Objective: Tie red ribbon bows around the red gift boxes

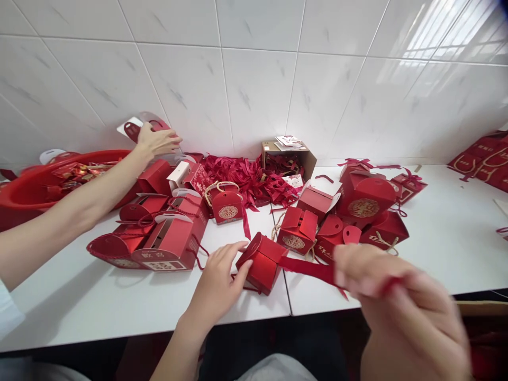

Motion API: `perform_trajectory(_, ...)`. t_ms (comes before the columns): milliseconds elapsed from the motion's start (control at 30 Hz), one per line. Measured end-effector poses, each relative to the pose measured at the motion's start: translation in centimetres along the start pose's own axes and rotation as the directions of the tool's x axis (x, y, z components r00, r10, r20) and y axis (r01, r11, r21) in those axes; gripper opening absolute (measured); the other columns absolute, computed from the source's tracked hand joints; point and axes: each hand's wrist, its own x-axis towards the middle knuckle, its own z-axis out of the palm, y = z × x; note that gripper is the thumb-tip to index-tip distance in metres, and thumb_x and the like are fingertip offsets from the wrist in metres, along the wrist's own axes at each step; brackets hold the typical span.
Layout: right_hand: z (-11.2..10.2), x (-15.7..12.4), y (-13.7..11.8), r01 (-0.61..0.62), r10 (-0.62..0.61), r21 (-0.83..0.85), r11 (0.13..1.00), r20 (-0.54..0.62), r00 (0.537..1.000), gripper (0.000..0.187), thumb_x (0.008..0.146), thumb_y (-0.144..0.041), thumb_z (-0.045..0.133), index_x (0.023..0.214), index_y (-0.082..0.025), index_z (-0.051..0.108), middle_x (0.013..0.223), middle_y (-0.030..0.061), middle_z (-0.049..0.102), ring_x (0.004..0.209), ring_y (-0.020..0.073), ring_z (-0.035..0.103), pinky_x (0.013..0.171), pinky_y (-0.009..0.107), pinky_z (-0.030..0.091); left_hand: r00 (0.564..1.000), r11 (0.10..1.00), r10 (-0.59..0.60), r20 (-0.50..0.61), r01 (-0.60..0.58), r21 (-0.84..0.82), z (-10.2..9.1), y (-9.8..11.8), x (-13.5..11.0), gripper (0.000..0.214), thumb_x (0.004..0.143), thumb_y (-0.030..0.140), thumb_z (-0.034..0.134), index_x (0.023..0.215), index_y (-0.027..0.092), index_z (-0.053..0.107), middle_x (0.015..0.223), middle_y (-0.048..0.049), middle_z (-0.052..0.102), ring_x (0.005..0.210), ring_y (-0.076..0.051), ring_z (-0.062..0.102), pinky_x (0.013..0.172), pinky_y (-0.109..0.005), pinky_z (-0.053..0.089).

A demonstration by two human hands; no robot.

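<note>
In the head view a small red gift box (265,266) stands at the front of the white table, tilted toward me. My left hand (220,278) grips its left side between thumb and fingers. A dark red ribbon (307,268) runs taut from the box's top to my right hand (400,296). That hand is closed on the ribbon and blurred by motion. Just behind the held box are a red gift box with a gold emblem (297,230) and another with a rope handle (227,205).
A red basin (119,154) of wrapped sweets sits at the left, near another person's arm and hand (156,142). Heaped red ribbons (234,172) lie by a cardboard box (309,159) at the wall. More gift boxes (164,241) stand left; red bags (486,159) lie far right.
</note>
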Motion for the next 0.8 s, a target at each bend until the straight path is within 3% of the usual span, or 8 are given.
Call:
perform_trajectory(33,-0.2,-0.1,-0.5,0.076,-0.076,0.007,0.997,-0.039,0.996,0.024,0.095,-0.027,0.044,0.08,-0.022,0.062,0.067,0.0039,0.053,0.067,0.0193,0.052,0.064,0.035,0.042,0.998,0.996,-0.069,-0.004,0.069,-0.062,0.3,-0.6,-0.4,0.023,0.088,0.031,0.053,0.108,0.023,0.061,0.105,-0.0053,0.068,0.095,-0.022,0.064,0.085,-0.037,0.051)
perform_trajectory(100,0.3,0.3,-0.2,0.086,-0.086,-0.045,0.995,0.005,0.996,0.025,0.096,-0.026,0.041,0.078,-0.022,0.057,0.067,0.003,0.05,0.065,0.0178,0.049,0.062,0.033,0.04,0.979,0.961,-0.201,-0.043,0.188,-0.204,1.0,-1.4,-1.0,0.02,0.088,0.033,0.052,0.101,0.021,0.062,0.098,-0.0052,0.07,0.087,-0.02,0.067,0.079,-0.032,0.054)
perform_trajectory(167,1.6,1.3,2.0,-0.038,0.077,-0.194,0.98,0.2,0.977,0.024,0.096,-0.024,0.04,0.076,-0.021,0.052,0.075,0.003,0.051,0.069,0.0165,0.049,0.064,0.031,0.04,0.953,0.909,-0.294,-0.067,0.258,-0.329,1.5,-1.6,-1.4,0.022,0.087,0.034,0.054,0.101,0.019,0.062,0.094,-0.0057,0.071,0.085,-0.019,0.068,0.077,-0.03,0.055)
perform_trajectory(267,4.2,2.6,6.4,-0.097,0.335,-0.483,0.87,0.434,0.836,0.027,0.095,-0.023,0.041,0.069,-0.019,0.046,0.079,0.0028,0.049,0.076,0.016,0.048,0.072,0.03,0.04,0.934,0.845,-0.352,-0.062,0.289,-0.451,2.0,-1.2,-1.9,0.025,0.085,0.035,0.058,0.103,0.018,0.061,0.097,-0.007,0.071,0.09,-0.02,0.068,0.08,-0.03,0.056)
perform_trajectory(333,5.4,3.0,8.5,-0.076,0.424,-0.604,0.794,0.458,0.781,0.029,0.094,-0.021,0.04,0.065,-0.019,0.045,0.079,0.003,0.049,0.08,0.0165,0.048,0.076,0.032,0.039,0.925,0.815,-0.376,-0.057,0.301,-0.495,2.2,-0.9,-2.2,0.028,0.084,0.036,0.059,0.106,0.018,0.06,0.1,-0.0076,0.07,0.092,-0.02,0.068,0.081,-0.03,0.056)
perform_trajectory(433,6.0,3.1,9.5,-0.061,0.479,-0.666,0.743,0.466,0.743,0.03,0.093,-0.02,0.039,0.064,-0.018,0.045,0.079,0.003,0.049,0.083,0.0173,0.048,0.078,0.032,0.038,0.921,0.79,-0.388,-0.035,0.313,-0.527,2.3,-0.6,-2.7,0.03,0.085,0.036,0.059,0.109,0.018,0.058,0.101,-0.0078,0.069,0.094,-0.019,0.067,0.081,-0.029,0.056)
perform_trajectory(633,5.9,3.5,9.0,-0.019,0.492,-0.676,0.736,0.517,0.701,0.027,0.091,-0.018,0.04,0.067,-0.017,0.05,0.078,0.0033,0.051,0.082,0.0172,0.049,0.077,0.032,0.037,0.931,0.756,-0.364,0.034,0.317,-0.573,1.9,-0.3,-2.5,0.032,0.089,0.04,0.052,0.114,0.019,0.053,0.088,-0.0047,0.068,0.083,-0.017,0.066,0.076,-0.028,0.054)
perform_trajectory(800,6.1,3.6,9.2,0.022,0.463,-0.663,0.748,0.545,0.699,0.024,0.09,-0.016,0.041,0.069,-0.018,0.051,0.076,0.0024,0.052,0.079,0.016,0.049,0.075,0.03,0.037,0.948,0.764,-0.303,0.1,0.304,-0.569,1.4,0.0,-0.5,0.025,0.09,0.043,0.047,0.097,0.02,0.056,0.08,-0.0016,0.063,0.074,-0.015,0.061,0.067,-0.025,0.049)
